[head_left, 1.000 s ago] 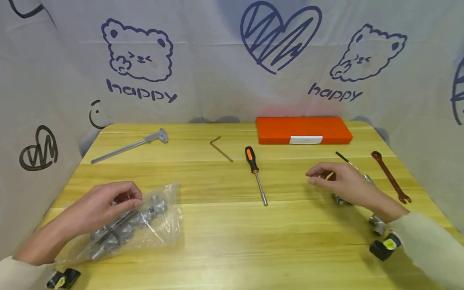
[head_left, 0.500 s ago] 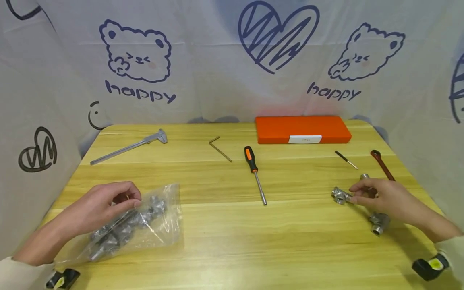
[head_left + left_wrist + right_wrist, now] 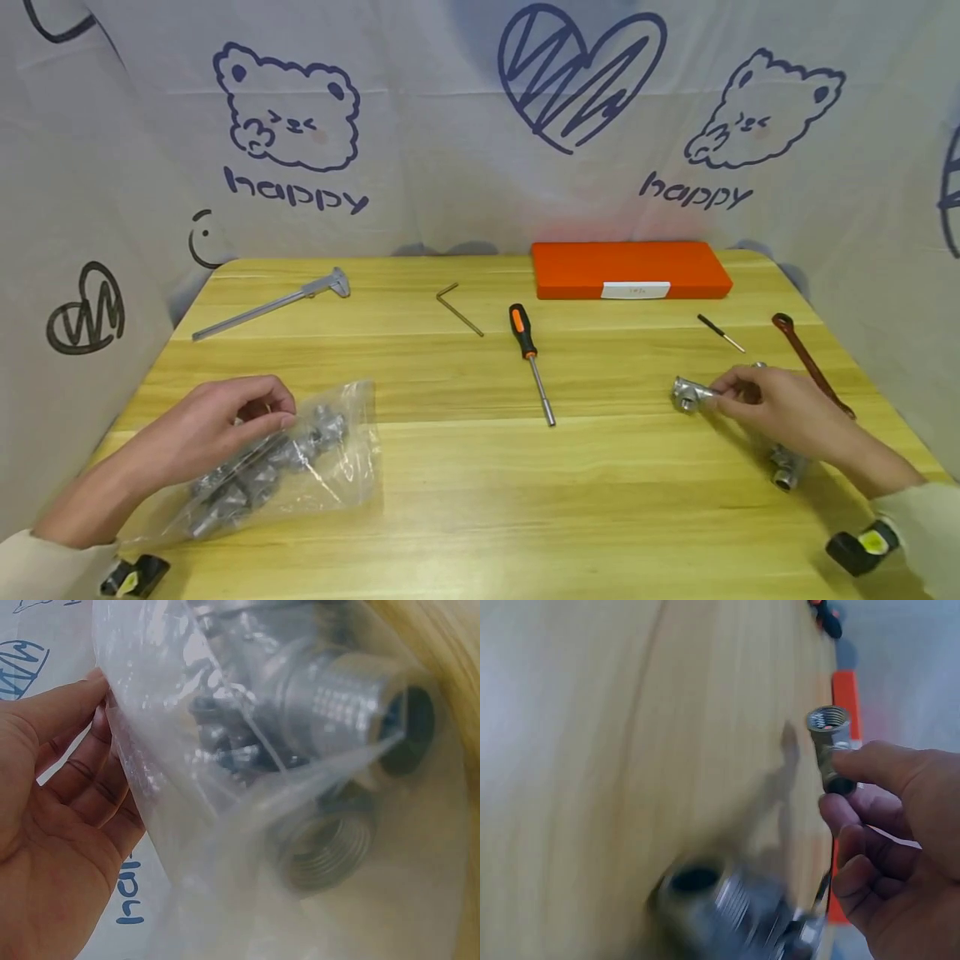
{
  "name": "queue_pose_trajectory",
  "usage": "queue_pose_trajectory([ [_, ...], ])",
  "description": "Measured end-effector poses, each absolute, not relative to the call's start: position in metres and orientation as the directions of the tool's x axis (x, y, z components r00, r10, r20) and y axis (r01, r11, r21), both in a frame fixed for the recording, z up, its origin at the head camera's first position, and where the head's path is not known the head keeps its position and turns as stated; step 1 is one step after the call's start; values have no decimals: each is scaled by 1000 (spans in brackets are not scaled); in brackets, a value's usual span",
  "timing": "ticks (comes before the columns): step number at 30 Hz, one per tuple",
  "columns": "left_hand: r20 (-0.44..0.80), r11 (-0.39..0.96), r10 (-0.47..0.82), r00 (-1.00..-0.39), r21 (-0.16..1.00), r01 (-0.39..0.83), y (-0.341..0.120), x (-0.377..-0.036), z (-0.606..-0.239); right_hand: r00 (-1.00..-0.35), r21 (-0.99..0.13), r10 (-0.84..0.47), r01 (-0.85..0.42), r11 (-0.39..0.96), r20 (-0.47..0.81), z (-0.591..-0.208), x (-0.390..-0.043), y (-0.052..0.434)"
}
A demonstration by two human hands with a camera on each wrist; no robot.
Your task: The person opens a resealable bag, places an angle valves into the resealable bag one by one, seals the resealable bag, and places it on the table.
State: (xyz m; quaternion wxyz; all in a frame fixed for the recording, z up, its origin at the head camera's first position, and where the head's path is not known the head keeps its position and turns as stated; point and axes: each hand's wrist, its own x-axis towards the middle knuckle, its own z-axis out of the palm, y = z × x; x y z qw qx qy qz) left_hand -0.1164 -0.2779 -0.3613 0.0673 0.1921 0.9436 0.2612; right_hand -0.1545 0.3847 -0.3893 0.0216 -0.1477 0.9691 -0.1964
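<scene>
My right hand (image 3: 783,412) pinches a threaded metal pipe tee (image 3: 686,395) between thumb and fingers, just above the table at the right. In the right wrist view the tee (image 3: 826,746) shows its threaded end, and another metal fitting (image 3: 712,900) looms blurred below the hand. That second fitting (image 3: 784,471) lies under my right wrist; part of a further one (image 3: 759,365) peeks out behind the hand. On the left, my left hand (image 3: 217,425) pinches the edge of a clear plastic bag (image 3: 187,915) with several metal pipe fittings (image 3: 330,712) inside.
Across the wooden table (image 3: 480,517) lie a caliper (image 3: 277,304), a hex key (image 3: 460,312), an orange-black nut driver (image 3: 531,358), a thin black-handled tool (image 3: 720,332) and a reddish wrench (image 3: 810,360). An orange case (image 3: 630,268) stands at the back, before a drawn-on white cloth (image 3: 427,125).
My right hand has drawn back right to the pipe tee lying on the table, taken hold of it and lifted it slightly leftward. The left hand and bag stay put.
</scene>
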Motion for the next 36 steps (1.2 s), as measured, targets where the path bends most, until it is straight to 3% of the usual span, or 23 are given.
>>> queue_pose_trajectory([
  [4,-17,787,400,-917,520,333,-278,-115,-362,-944,-418,-322,-321,850,69,-379,-163,355],
  [15,-38,785,386,-922,538,307,-278,-114,-364,-884,-584,-466,-401,705,45,-362,-180,233],
  [28,-9,781,388,-922,533,324,-280,-112,-361,-769,-698,-639,-456,551,-2,-384,-176,79],
  [36,-6,778,385,-923,540,321,-280,-112,-360,-702,-732,-712,-475,488,-18,-401,-164,13],
])
